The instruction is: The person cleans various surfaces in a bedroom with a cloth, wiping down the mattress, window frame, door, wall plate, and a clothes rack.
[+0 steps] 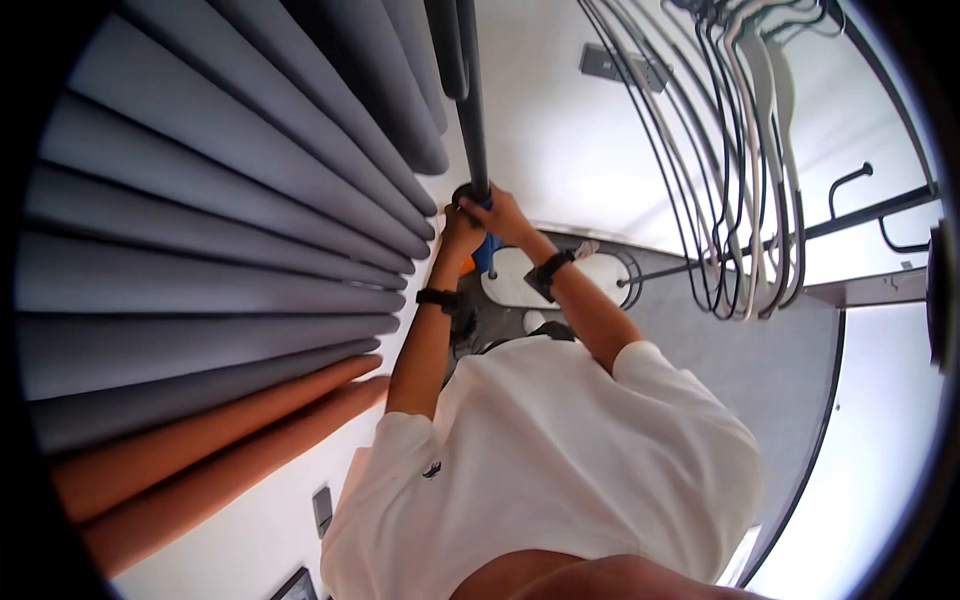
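Observation:
A dark metal pole (472, 110) comes down from the top of the view to both hands. At its lower end is a black round piece (463, 194), partly covered by fingers. My left hand (461, 232) is closed around this piece from below. Beside it, my right hand (507, 217) is closed at the end of the pole, its thumb close to the left hand. The fingers overlap, so the exact grip is partly hidden. Each wrist wears a black band. Behind the forearms, something blue (487, 252) and something orange show in part.
Grey padded panels (220, 285) and orange ones (230, 430) fill the left side. On the right, several hangers (745, 170) hang near a dark rail with hooks (870, 213). Below the hands is a white oval surface (590, 285). A grey plate (610, 65) sits on the wall.

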`<action>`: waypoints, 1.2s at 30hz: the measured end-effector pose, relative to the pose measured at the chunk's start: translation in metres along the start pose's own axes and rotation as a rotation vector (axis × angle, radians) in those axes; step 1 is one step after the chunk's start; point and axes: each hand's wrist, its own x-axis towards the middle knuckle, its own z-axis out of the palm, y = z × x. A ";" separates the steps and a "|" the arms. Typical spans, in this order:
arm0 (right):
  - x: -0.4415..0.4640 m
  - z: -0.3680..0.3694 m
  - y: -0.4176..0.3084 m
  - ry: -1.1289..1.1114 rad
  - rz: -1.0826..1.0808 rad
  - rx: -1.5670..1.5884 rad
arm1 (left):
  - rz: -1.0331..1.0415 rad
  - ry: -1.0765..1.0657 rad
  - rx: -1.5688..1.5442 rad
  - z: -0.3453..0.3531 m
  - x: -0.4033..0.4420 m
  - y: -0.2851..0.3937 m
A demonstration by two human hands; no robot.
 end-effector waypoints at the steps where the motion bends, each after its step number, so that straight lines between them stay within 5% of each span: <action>1: 0.004 0.000 -0.002 -0.002 -0.037 -0.050 | 0.023 0.017 -0.014 -0.007 0.001 0.010; 3: 0.016 -0.009 -0.025 -0.020 -0.094 0.035 | 0.225 0.173 -0.090 -0.020 0.013 0.015; 5: 0.016 -0.017 -0.054 -0.045 -0.131 0.132 | 0.060 0.186 -0.051 -0.038 0.017 0.026; 9: 0.029 -0.055 -0.148 0.028 -0.360 0.087 | 0.304 0.266 -0.600 -0.083 0.028 0.119; 13: 0.039 -0.049 -0.141 0.229 -0.460 -0.226 | 0.066 0.118 -0.760 -0.065 0.030 0.142; 18: 0.014 -0.016 -0.036 0.088 -0.061 0.026 | -0.018 0.266 -0.556 -0.027 0.027 0.093; 23: -0.039 0.002 0.014 0.042 0.017 -0.013 | -0.203 0.381 -0.399 0.014 -0.001 0.027; 25: -0.059 -0.007 0.012 -0.141 0.373 0.040 | -0.334 0.435 -0.028 0.040 -0.002 -0.025; 27: -0.081 0.002 0.075 -0.218 0.279 -0.152 | -0.536 0.328 -0.115 0.053 -0.017 -0.038; 29: -0.103 0.013 0.073 -0.346 0.406 -0.094 | -0.546 0.277 -0.328 0.069 -0.041 -0.071; 30: -0.111 0.022 0.085 -0.343 0.410 -0.095 | -0.569 0.214 -0.533 0.070 -0.051 -0.069; 33: -0.145 0.035 0.111 -0.306 0.337 0.045 | -0.623 0.137 -0.521 0.053 -0.072 -0.012; 36: -0.145 0.023 0.130 -0.385 0.441 -0.240 | -0.376 0.277 -0.368 0.063 -0.056 0.005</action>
